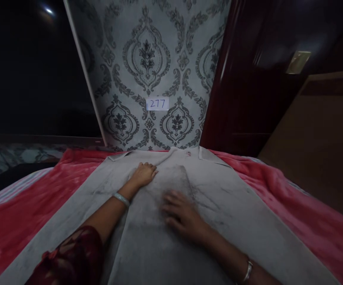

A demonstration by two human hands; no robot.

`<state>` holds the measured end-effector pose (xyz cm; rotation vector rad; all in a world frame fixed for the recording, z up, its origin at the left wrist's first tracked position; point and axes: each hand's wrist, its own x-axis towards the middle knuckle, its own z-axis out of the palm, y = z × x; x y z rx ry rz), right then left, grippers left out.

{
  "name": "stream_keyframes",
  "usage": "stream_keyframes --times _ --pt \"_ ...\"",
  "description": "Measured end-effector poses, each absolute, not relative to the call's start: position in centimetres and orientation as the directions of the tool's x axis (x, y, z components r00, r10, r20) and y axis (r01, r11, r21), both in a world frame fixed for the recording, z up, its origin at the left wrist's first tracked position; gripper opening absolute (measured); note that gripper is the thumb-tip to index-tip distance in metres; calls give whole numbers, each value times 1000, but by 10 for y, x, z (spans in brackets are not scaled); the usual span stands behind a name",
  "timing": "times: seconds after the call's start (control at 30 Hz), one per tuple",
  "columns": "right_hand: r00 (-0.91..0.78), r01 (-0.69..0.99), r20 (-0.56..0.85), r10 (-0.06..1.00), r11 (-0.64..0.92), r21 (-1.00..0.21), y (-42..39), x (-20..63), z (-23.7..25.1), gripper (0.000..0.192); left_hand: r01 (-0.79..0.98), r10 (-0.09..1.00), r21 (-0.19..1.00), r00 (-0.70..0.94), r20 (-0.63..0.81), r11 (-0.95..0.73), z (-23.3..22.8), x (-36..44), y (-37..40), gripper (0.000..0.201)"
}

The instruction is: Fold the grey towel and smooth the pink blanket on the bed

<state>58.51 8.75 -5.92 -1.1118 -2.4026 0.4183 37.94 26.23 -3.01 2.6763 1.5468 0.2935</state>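
Note:
A pale grey collared shirt (224, 198) lies spread flat on a red blanket (292, 206), collar toward the far wall. My left hand (143, 174) rests palm down on the shirt near the collar, fingers loosely together, with a light band at the wrist. My right hand (181, 215) lies flat on the middle of the shirt, fingers spread, slightly blurred, a metal bangle on its wrist. Neither hand grips the cloth.
Patterned grey wallpaper (147, 59) with a small label reading 277 (157, 104) stands behind the bed. A dark red wooden door (242, 87) is at the right, a brown wooden panel (322, 138) beyond it. A dark area fills the left.

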Motion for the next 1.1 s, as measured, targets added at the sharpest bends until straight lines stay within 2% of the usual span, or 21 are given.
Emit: stream_keyframes --times 0.07,0.13,0.27,0.4,0.53,0.6,0.7,0.83,0.97,1.03,1.1 --pt "-324 723 377 868 484 -493 94 600 -72 48 853 867 151 492 83 -499 -25 372 274 39" --pt "-113 734 408 906 353 -580 96 616 -85 55 854 870 177 492 24 -488 -21 370 287 43" --pt "84 596 309 947 200 -778 81 636 -104 61 833 854 276 516 -70 -480 -17 385 309 57" --pt "78 458 114 990 66 -886 52 641 -109 69 790 831 379 549 -88 -482 -20 405 318 65" --pt "-14 376 43 999 45 -926 23 637 -99 80 767 821 461 556 -128 -447 -17 410 322 65" --pt "-59 318 56 997 72 -945 13 633 -90 76 761 815 484 560 -150 -433 -10 408 322 58" --pt "-127 213 53 991 79 -974 5 626 -77 59 752 810 496 567 -151 -435 10 406 316 45" --pt "-119 148 -18 993 -1 -989 0 617 -68 44 729 820 488 571 -49 -479 45 399 297 32" --pt "-89 237 -62 994 -40 -971 2 619 -44 39 690 816 490 573 81 -533 88 374 269 29" --pt "-31 373 24 999 34 -927 8 625 -15 39 635 806 515 547 227 -576 113 355 254 32" --pt "68 573 243 968 161 -804 16 633 25 39 570 780 533 474 408 -625 141 335 241 37"
